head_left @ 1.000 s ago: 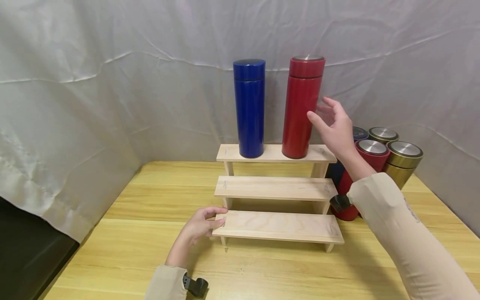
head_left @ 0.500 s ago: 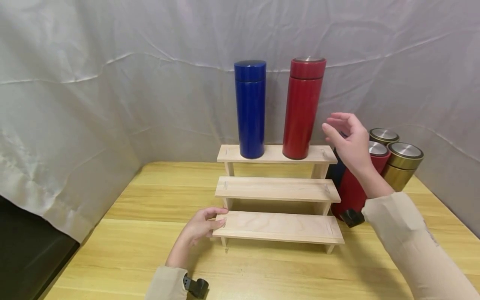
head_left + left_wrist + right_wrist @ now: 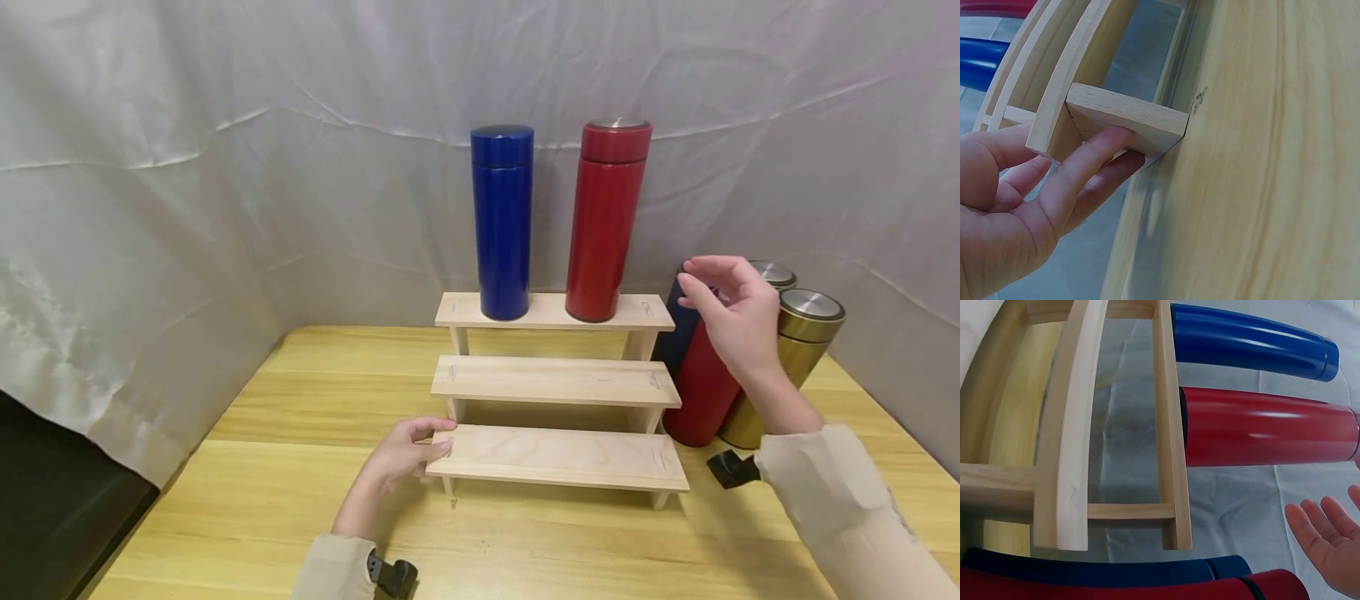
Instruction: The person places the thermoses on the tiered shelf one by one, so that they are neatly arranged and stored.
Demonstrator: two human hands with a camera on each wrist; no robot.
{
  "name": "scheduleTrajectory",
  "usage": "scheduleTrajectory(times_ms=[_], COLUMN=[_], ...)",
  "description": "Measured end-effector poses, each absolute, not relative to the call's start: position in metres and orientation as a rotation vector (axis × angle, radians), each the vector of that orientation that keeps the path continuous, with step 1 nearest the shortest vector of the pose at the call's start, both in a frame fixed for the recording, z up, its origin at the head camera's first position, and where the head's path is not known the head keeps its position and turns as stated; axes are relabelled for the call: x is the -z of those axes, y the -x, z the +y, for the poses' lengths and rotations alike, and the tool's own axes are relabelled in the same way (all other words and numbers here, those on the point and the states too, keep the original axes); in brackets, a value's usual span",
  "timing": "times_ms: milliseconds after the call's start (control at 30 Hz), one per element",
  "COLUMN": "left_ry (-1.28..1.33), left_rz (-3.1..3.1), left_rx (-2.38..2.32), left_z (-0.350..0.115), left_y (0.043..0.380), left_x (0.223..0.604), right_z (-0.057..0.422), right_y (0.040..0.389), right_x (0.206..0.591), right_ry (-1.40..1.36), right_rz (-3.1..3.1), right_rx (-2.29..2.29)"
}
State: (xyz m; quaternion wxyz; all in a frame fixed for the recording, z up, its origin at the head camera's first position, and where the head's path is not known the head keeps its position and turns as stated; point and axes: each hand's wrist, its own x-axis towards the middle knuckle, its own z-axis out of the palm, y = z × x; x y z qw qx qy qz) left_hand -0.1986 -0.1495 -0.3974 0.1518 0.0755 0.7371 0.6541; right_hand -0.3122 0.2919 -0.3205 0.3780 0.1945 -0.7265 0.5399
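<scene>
A three-tier wooden display rack (image 3: 555,379) stands on the table. On its top tier are a blue thermos bottle (image 3: 502,233) and a red thermos bottle (image 3: 606,229), both upright and apart. My left hand (image 3: 397,457) holds the left end of the lowest tier; the left wrist view shows its fingers against the side leg (image 3: 1129,115). To the right of the rack, my right hand (image 3: 738,321) hovers in front of a second red thermos bottle (image 3: 701,392), fingers loosely bent with nothing in them. That bottle's lid is hidden behind the hand.
Beside the second red bottle stand a dark blue thermos bottle (image 3: 675,337) and a gold thermos bottle (image 3: 806,350), with another silver-topped lid (image 3: 772,273) behind. A pale cloth backdrop (image 3: 360,200) rises behind the wooden table (image 3: 247,492). Something black lies at the left edge.
My right hand has drawn away from the red bottle on the top tier, moving right and down to the group of bottles. The left hand stays where it was.
</scene>
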Motion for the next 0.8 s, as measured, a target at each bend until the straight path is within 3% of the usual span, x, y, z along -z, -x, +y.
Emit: scheduleTrajectory(times_ms=[300,800], left_ry=[-0.225,-0.201], left_rz=[2.120,2.158], left_rx=[-1.876,-1.837], left_z=[-0.150,-0.149], left_y=[0.198,0.199], left_x=[0.397,0.396], right_z=[0.228,0.247], right_y=[0.205,0.180], right_x=[0.259,0.271], right_ry=[-0.416,-0.506], right_rz=[-1.779,-1.655], right_rx=[-1.530,-1.674])
